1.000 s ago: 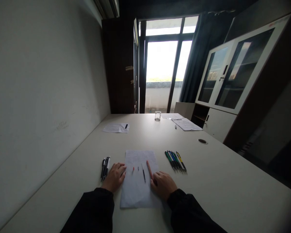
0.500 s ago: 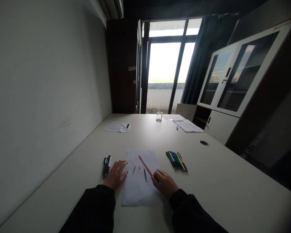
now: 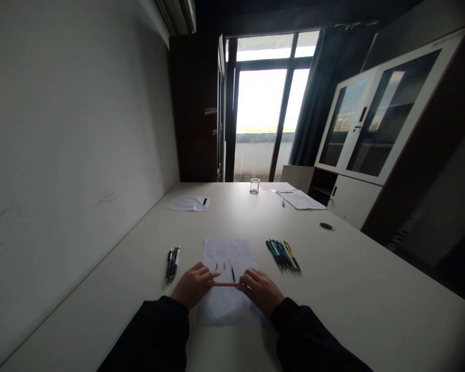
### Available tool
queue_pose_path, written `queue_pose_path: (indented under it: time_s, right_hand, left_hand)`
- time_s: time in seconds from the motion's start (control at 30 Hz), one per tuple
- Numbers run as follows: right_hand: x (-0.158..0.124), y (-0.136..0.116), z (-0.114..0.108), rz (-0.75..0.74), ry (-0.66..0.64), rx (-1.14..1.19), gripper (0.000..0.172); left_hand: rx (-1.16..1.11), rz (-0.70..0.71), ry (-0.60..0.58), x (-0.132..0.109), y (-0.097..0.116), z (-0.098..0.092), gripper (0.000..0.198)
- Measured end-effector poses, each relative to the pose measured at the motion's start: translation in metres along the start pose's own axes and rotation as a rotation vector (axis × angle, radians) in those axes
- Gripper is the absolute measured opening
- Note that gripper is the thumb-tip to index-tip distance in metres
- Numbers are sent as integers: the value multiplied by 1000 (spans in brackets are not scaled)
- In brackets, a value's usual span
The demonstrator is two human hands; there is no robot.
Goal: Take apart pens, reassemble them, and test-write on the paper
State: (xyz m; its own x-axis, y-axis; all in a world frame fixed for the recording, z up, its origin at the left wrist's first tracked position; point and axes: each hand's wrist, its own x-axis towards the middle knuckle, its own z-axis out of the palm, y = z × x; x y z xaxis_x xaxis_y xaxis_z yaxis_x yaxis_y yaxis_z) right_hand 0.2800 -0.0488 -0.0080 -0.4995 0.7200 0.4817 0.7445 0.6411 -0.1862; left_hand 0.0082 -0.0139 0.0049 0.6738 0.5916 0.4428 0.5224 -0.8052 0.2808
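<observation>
low in the middle of the frame both hands meet over a sheet of paper that lies on the pale worktop. the left hand and the right hand each pinch one end of a red pen, which runs level from left to right between them, close over the sheet; whether it touches the sheet cannot be told. the fingers of the left hand are curled tight around the pen's left end, and the fingers of the right hand are closed around its right end. just above the pen in the frame, three small pieces lie on the sheet, apart from one another: a short red piece, a tiny grey piece and a thin black stick. left of the sheet, near the left hand, a small bunch of dark pens lies side by side. right of the sheet lies a row of coloured pens, green, blue and yellow among them. dark sleeves cover both forearms at the bottom edge. higher up, in the middle of the frame, a small glass stands at the far end of the worktop, with a loose page to its left and a pile of papers to its right. a round cable hole sits right of centre, a bright window fills the upper middle, and a white cabinet with glass doors stands at the upper right
</observation>
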Motion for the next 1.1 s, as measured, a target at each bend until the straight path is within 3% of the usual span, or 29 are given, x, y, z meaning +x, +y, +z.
queue_pose_path:
  time_s: [0.13,0.4,0.53,0.67,0.87,1.1]
  right_hand:
    - [1,-3,-3,13,5,3,15]
    - [4,-1,-8,64,47,95,17]
    - [7,5,-4,30,8,44,30]
    - [11,7,4,-29,-96,-94,46]
    - [12,6,5,-43,-124,-165,26]
    - [12,9,4,-41,-137,-175,18]
  left_hand:
    - [-4,12,-23,1,4,0,35]
    - [-39,-83,30,0,2,4,15]
    - [-82,-170,84,-2,0,3,25]
    - [-117,-203,80,-3,-1,5,21]
    - [-139,-227,79,-2,0,5,17]
    - [-155,-237,81,-3,2,4,17]
